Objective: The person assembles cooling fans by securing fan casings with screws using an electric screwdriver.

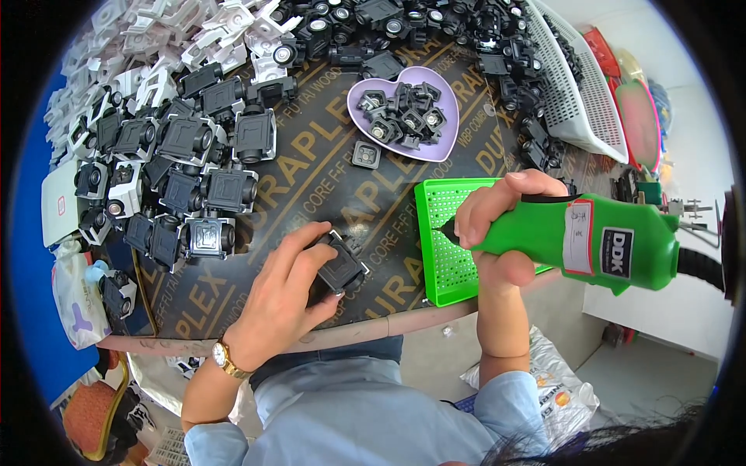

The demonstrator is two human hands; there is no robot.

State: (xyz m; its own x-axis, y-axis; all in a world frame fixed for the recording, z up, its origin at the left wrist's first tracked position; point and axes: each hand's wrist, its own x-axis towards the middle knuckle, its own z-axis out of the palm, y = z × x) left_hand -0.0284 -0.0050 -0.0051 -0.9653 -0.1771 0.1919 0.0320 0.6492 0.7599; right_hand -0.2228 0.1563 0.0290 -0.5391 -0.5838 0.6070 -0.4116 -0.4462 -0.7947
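Observation:
My left hand (pixel 289 283), with a gold watch on its wrist, is closed around a black and white plastic toy car body (pixel 343 268) near the table's front edge. In my right hand (pixel 500 225) is a green electric screwdriver (pixel 614 242), gripped near its nose, with the black tip (pixel 446 228) pointing left. That tip hovers over a green perforated tray (pixel 429 247). Beyond the hands stands a purple heart-shaped dish (pixel 444 147) holding several small black square parts. One more black square part (pixel 366 154) lies beside the dish.
Several black and white car bodies (pixel 185 140) cover the table's left. White plastic parts (pixel 140 46) are heaped at the far left, black wheeled parts (pixel 373 31) along the back. A white basket (pixel 583 128) stands at the far right. A plastic bag (pixel 78 299) hangs at the left edge.

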